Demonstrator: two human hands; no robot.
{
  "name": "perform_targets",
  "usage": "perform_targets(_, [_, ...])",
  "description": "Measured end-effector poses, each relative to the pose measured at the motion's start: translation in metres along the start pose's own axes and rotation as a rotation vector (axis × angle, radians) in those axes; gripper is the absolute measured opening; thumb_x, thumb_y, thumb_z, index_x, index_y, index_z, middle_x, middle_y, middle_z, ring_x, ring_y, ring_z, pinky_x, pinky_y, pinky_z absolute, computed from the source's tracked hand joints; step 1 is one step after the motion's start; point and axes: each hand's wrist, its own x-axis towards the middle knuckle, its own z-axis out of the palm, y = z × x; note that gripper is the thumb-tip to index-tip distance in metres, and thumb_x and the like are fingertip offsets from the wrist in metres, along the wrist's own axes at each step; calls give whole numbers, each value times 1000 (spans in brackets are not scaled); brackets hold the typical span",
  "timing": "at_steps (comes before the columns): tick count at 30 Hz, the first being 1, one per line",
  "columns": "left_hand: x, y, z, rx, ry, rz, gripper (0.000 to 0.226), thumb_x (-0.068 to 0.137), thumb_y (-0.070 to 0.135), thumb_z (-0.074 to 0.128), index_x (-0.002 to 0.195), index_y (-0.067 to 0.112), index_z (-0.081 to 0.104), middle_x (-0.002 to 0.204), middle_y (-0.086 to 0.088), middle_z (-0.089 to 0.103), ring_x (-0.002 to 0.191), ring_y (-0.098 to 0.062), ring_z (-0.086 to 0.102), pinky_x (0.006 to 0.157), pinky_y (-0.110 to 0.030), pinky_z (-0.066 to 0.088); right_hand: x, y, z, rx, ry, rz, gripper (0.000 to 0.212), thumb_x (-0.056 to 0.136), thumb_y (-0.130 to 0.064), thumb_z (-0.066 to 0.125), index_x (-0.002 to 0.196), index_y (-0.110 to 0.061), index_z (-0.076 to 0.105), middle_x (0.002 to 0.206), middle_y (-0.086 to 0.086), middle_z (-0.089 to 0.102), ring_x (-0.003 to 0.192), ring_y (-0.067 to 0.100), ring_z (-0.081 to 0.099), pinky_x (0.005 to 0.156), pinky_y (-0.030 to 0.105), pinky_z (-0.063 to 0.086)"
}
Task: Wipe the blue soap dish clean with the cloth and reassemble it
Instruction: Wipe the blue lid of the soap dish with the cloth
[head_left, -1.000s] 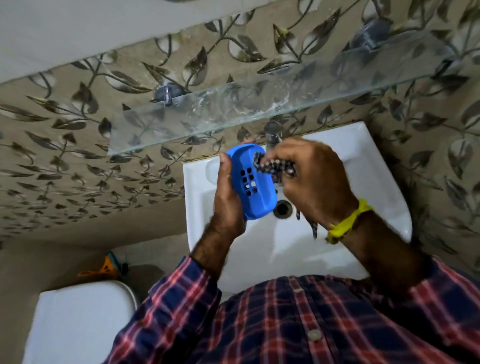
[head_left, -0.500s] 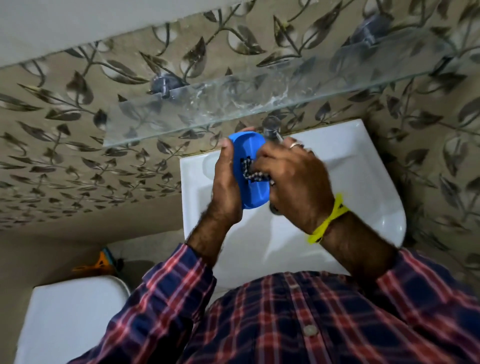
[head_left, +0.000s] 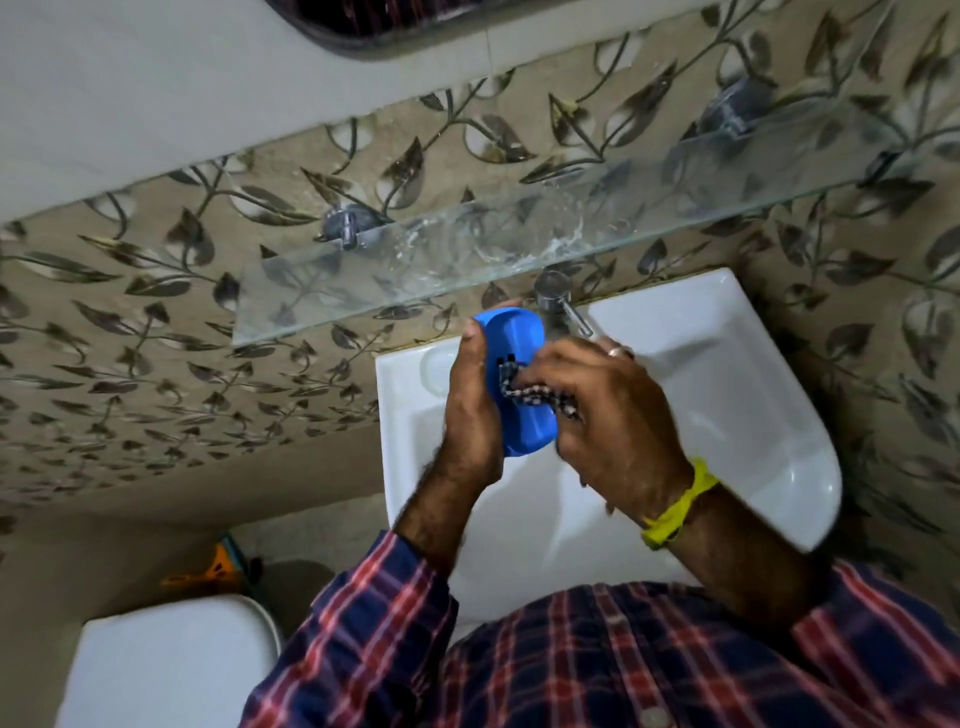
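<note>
soap dish: blue soap dish (head_left: 519, 364) was held up on edge over the white sink (head_left: 727, 415), just in front of the tap (head_left: 556, 299), slotted face turned toward the right hand. Only one blue piece was visible; couldn't tell where the other part was.
left hand: left hand (head_left: 470, 410) gripped the dish from its left side, thumb hooked over the far rim, palm behind it.
cloth: checked cloth (head_left: 524, 397) was bunched in the right hand (head_left: 608, 410) and pressed against the dish's slotted face, near the drain holes. Fingers were curled round the cloth.
step: judged mid-wipe on the inner face; reassembly not yet done.
handling: looked like thin moulded plastic, so probably light and stiff with slight flex. Likely slick if wet or soapy. Best hold is by the long rims, as the left hand had it, bracing from behind against the wiping push. Drop over the sink was the main risk, though plastic would probably survive.
cloth handling: soft, limp, conformed to slots.
surroundings: glass shelf (head_left: 519, 260) on the far wall above the tap, leaf-pattern tiles (head_left: 156, 322) behind, toilet cistern (head_left: 166, 670) near left. Yellow band (head_left: 675, 514) on right wrist, checked shirt (head_left: 571, 660) nearest.
</note>
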Motion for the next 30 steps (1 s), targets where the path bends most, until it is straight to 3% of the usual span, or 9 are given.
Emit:
perform_targets(6, [5, 13, -2, 81, -9, -24, 81, 83, 74, 44, 126, 10, 65, 95, -18, 70, 79, -31, 68, 64, -34, 57, -14, -7, 4, -228, -111, -125, 45, 72, -2, 32, 86, -19, 71, 92, -4, 70, 78, 30, 55, 59, 29, 35])
perform_targets(10, [0, 1, 0, 135, -53, 78, 92, 71, 86, 56, 129, 14, 61, 120, -39, 59, 96, -41, 61, 86, -57, 52, -12, -1, -1, -329, -288, -119, 57, 74, -5, 23, 101, -25, 69, 102, -5, 65, 95, 31, 52, 72, 42, 50])
perform_targets(14, [-2, -1, -6, 183, 0, 162, 78, 66, 77, 73, 116, 16, 68, 103, -24, 70, 90, -36, 67, 82, -54, 54, -15, 12, -14, -407, -349, -118, 53, 78, -14, 24, 102, -28, 69, 106, -5, 64, 99, 29, 54, 78, 41, 50])
perform_targets(16, [4, 6, -15, 203, 74, 221, 63, 75, 51, 81, 116, 6, 66, 98, -15, 73, 85, -32, 71, 79, -47, 57, -18, 27, -24, -407, -315, -95, 59, 74, -19, 18, 96, -27, 71, 102, -4, 64, 99, 31, 56, 77, 42, 50])
perform_targets(18, [6, 10, -21, 366, 97, 334, 44, 83, 27, 79, 120, 9, 65, 105, -6, 75, 93, -25, 73, 84, -40, 58, -16, 39, -30, -262, -159, 12, 43, 80, 0, 40, 91, -24, 74, 97, -4, 65, 96, 31, 59, 77, 44, 51])
perform_targets(20, [2, 7, -20, 597, 25, 439, 26, 87, 21, 74, 112, 23, 69, 102, 9, 74, 95, -8, 70, 85, -29, 54, -5, 39, -33, -14, 129, 58, 33, 76, 12, 62, 91, -13, 75, 96, 5, 67, 93, 29, 63, 82, 45, 52])
perform_targets(23, [-9, -4, -7, 775, -25, 561, 22, 85, 26, 67, 106, 25, 70, 94, 21, 68, 82, 11, 63, 75, -18, 48, 10, 20, -35, 123, 394, -9, 35, 72, 10, 60, 99, -7, 75, 103, 12, 69, 97, 29, 65, 88, 46, 52])
perform_targets(25, [-14, -6, -1, 808, 14, 613, 27, 81, 31, 62, 107, 25, 66, 91, 23, 66, 78, 9, 62, 69, -17, 50, 10, 5, -31, 54, 411, -103, 41, 71, 10, 55, 102, -7, 75, 110, 12, 70, 98, 34, 62, 88, 47, 50])
perform_targets(30, [-22, -6, -19, 888, 179, 603, 31, 70, 38, 54, 72, 10, 68, 64, 4, 66, 59, -21, 64, 53, -40, 53, -14, -16, -4, -220, 146, -275, 43, 86, -3, 43, 118, -11, 70, 132, 9, 62, 104, 35, 50, 87, 48, 47])
